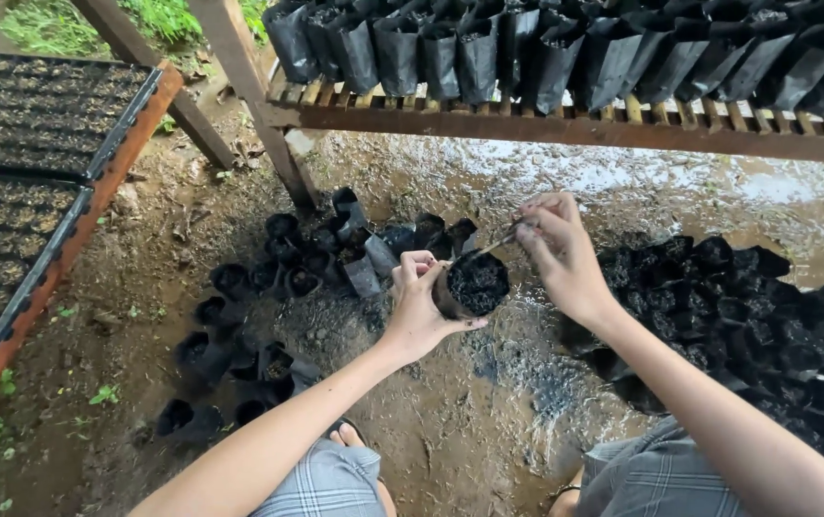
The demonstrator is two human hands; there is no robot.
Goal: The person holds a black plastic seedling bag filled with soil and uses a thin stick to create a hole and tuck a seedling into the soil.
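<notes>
I see my left hand (418, 304) wrapped around a small black plastic nursery bag filled with dark soil (472, 284), held above the muddy ground (450, 431) between my knees. My right hand (557, 251) has its fingers pinching what looks like a thin stick (496, 245) at the rim. The bag seems soft and heavy; best cupped low around the sides

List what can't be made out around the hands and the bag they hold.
Head view only:
- Stick in the right hand: its upper end is hidden by the fingers; it is thin and blurred.
- Soil-filled bag: its near side is covered by the left hand.
- Bags on the bench: tops cut off by the frame's upper edge.
</notes>
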